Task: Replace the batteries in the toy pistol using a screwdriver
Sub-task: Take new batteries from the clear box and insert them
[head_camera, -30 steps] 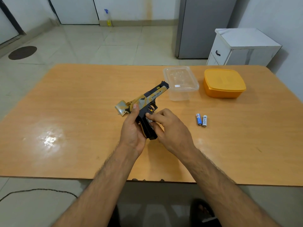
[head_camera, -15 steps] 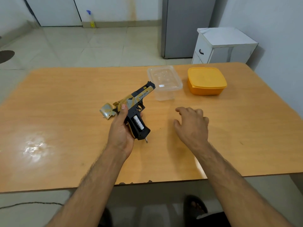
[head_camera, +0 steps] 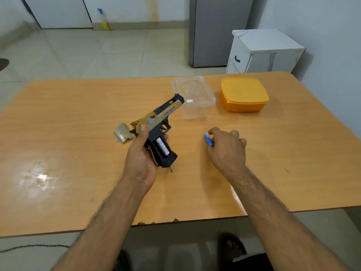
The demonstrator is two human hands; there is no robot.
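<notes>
Gold-and-black toy pistol (head_camera: 156, 122) sits in the left hand (head_camera: 141, 159), held above the wooden table (head_camera: 78, 118), barrel angled up and away toward the right. Grip side is open w/ a white battery (head_camera: 162, 146) seated in the compartment; lettering on the slide and on the battery is there but too small to read fully. Left hand's fingers wrap the grip from behind, thumb lying up along the frame. A small metal pin or screw (head_camera: 171, 169) pokes out below the butt; can't tell exactly what it is. Just left of that hand's thumb, a silver-gold curved piece (head_camera: 123, 133) lies on the table, prob. a cover, touching or nearly touching the pistol's rear.

To the right, apart from the pistol, the right hand (head_camera: 227, 151) is palm-down low over the table, fingers curled, pinching a blue battery (head_camera: 208, 139) at its fingertips; most of that battery is hidden by the fingers.

Beyond the right hand: clear plastic container (head_camera: 193, 96), lid on, nothing visible inside except a small white label. Beside it, an orange lidded container (head_camera: 244, 94); opaque, contents not visible.
</notes>
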